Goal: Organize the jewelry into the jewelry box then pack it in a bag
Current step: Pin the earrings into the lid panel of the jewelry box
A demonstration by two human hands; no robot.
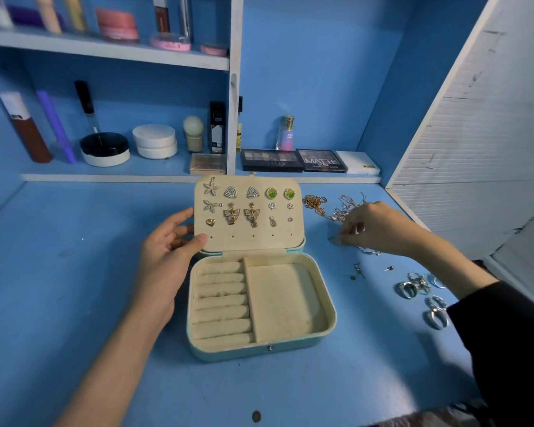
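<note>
Left grip (164,257) clasping jewelry box (331,306) lid (250,240), right grip (373,224) pinching tiny piece (333,239), right of box

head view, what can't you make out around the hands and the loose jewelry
Head view:
- Right hand: whether its fingertips pinch anything; too small.
- Chains: part hidden behind that hand.
- Rings: any further ones hidden under the black sleeve.
- Left hand: fingertips behind the lid.

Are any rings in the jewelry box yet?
No, the ring slots of the jewelry box are bare; the rings lie on the desk.
</note>
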